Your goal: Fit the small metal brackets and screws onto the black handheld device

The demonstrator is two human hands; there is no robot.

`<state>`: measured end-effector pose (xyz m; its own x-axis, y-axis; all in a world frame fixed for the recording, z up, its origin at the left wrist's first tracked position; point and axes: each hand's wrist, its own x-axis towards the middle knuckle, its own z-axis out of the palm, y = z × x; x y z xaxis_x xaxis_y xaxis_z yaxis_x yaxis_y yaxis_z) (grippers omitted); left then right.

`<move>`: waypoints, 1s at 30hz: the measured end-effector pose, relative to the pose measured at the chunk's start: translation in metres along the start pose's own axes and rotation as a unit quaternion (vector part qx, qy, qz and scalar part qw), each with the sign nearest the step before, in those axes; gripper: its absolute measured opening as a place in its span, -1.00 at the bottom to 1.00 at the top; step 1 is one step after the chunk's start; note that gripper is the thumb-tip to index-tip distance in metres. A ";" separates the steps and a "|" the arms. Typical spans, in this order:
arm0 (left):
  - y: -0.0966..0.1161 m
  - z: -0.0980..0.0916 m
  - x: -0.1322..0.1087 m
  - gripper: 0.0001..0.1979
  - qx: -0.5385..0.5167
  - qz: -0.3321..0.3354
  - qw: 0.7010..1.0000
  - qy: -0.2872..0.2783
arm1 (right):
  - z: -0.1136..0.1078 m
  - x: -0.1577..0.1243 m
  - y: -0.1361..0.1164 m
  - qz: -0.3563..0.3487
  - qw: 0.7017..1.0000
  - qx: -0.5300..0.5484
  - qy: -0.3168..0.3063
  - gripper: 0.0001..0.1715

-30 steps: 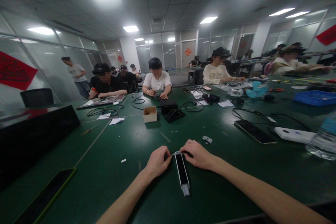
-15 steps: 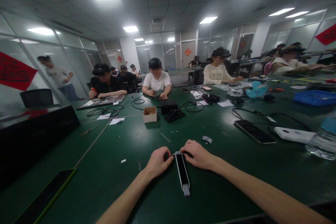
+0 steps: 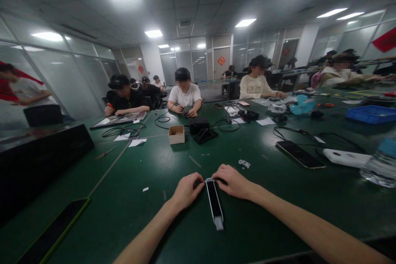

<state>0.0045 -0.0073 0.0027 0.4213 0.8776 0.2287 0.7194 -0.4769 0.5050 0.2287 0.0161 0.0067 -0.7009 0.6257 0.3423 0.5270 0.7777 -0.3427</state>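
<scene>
A narrow black device with a white frame (image 3: 214, 203) lies lengthwise on the green table (image 3: 130, 198) in front of me. My left hand (image 3: 185, 190) rests at the left of its far end, fingers curled and pinched against it. On the other side of that far end, my right hand (image 3: 234, 181) has its fingers bent and pressed on the same tip. A small white part (image 3: 244, 163) lies just beyond my right hand.
A phone (image 3: 300, 154), a white power bank (image 3: 346, 158) and a water bottle (image 3: 379, 161) lie at the right. A wooden box (image 3: 176, 135), black boxes and cables sit mid-table. A dark tablet (image 3: 52, 235) lies near left. Several people sit at the far side; one walks at the left.
My hands have hardly shifted on the device's far end. The person standing at the left has walked further left, toward the frame's edge.
</scene>
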 end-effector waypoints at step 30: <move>0.001 0.002 -0.003 -0.86 0.064 0.004 0.998 -0.023 | -0.039 -0.017 0.064 0.125 0.980 -0.140 -0.065 -0.80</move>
<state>0.0045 -0.0102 0.0010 0.4495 0.8723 0.1921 0.7796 -0.4882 0.3923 0.2924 0.0575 0.0129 -0.5795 0.7996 0.1578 0.7881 0.5991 -0.1414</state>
